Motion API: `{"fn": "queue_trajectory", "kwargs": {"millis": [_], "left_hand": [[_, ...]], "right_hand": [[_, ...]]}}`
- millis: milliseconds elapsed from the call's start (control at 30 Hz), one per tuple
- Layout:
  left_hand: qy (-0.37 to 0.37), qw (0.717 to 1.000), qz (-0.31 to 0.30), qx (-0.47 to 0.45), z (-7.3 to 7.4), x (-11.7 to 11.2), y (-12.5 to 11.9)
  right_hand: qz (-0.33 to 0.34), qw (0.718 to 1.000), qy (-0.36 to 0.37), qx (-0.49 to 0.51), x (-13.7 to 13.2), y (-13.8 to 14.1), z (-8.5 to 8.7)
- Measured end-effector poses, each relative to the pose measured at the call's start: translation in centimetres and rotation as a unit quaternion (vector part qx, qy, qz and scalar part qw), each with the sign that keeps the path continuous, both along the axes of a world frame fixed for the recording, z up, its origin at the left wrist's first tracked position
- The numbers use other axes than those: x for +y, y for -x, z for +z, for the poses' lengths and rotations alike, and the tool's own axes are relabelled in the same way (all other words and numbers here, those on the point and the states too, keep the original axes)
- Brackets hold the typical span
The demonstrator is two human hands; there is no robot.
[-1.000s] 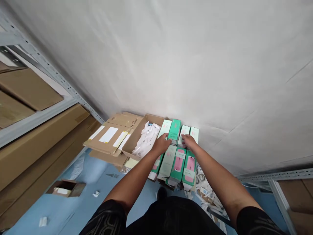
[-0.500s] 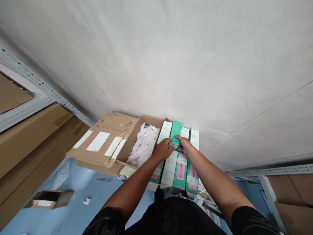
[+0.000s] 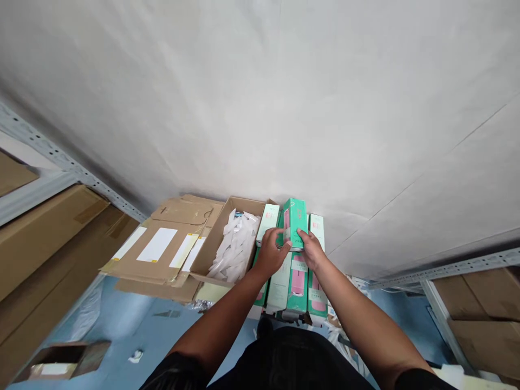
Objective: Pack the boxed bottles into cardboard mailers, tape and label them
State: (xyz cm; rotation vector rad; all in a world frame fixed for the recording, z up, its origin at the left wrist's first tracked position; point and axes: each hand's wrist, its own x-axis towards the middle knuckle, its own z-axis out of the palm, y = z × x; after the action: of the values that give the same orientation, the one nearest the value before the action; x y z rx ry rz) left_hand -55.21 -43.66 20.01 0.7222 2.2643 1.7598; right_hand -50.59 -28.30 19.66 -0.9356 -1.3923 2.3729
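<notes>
A green box with a pink picture on its side (image 3: 298, 216) stands tilted above a row of similar boxes, held between my two hands. My left hand (image 3: 273, 253) has its thumb and fingers at the box's near left edge. On the near right corner, my right hand (image 3: 311, 248) grips with the thumb on top. Beneath and around it lie more green and white boxes, among them a pale one (image 3: 268, 221) to the left, another (image 3: 316, 227) to the right, and a green one with a pink picture (image 3: 298, 281) in front.
An open cardboard carton (image 3: 221, 246) full of white plastic packets (image 3: 236, 245) sits left of the boxes. Flattened cardboard (image 3: 166, 254) lies further left. A grey wall (image 3: 260, 108) rises behind. Shelves with large cartons (image 3: 49, 238) flank the left; more cartons (image 3: 487, 303) stand right.
The green box has been lifted a little and turned, so its pink side now shows. Both hands have shifted with it. The view has moved slightly.
</notes>
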Motion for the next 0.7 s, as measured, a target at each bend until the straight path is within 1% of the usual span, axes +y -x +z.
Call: {"fn": "queue_trajectory", "kwargs": {"millis": [33, 67, 100, 167, 233, 300, 400, 500, 567, 633, 700], "left_hand": [[-0.012, 0.999, 0.013, -0.030, -0.1, 0.3, -0.3], [-0.028, 0.996, 0.010, -0.079, -0.1, 0.8, -0.7], [-0.050, 0.989, -0.009, -0.138, -0.2, 1.3, -1.1], [-0.100, 0.961, -0.070, -0.247, 0.0, 2.4, -2.0], [-0.145, 0.933, -0.113, -0.310, 0.5, 3.3, -3.2], [-0.172, 0.913, -0.134, -0.344, 1.1, 3.9, -4.6], [-0.185, 0.884, -0.185, -0.387, 2.0, 4.5, -7.0], [-0.168, 0.852, -0.257, -0.424, 2.4, 5.2, -10.3], [-0.149, 0.835, -0.298, -0.439, 2.5, 5.8, -12.9], [-0.131, 0.824, -0.332, -0.440, 2.3, 6.6, -16.0], [-0.115, 0.818, -0.361, -0.432, 2.1, 7.5, -19.3]], "right_hand": [[-0.010, 1.000, -0.001, 0.021, -0.3, -0.7, 0.4], [-0.020, 0.999, -0.007, 0.036, -0.7, -1.4, 0.7], [-0.031, 0.998, -0.018, 0.041, -1.1, -2.1, 0.9], [-0.061, 0.996, -0.050, 0.032, -1.7, -3.4, 1.2], [-0.088, 0.992, -0.087, 0.017, -1.7, -4.9, 1.3], [-0.104, 0.987, -0.119, 0.014, -0.8, -6.9, 1.5], [-0.121, 0.982, -0.145, 0.006, 1.8, -10.7, 2.5], [-0.120, 0.988, -0.099, 0.013, 4.5, -15.2, 3.8], [-0.129, 0.989, -0.061, 0.028, 5.7, -18.4, 4.4], [-0.169, 0.984, -0.043, 0.035, 6.3, -21.7, 4.4], [-0.226, 0.973, -0.037, 0.036, 6.8, -25.3, 4.0]]}}
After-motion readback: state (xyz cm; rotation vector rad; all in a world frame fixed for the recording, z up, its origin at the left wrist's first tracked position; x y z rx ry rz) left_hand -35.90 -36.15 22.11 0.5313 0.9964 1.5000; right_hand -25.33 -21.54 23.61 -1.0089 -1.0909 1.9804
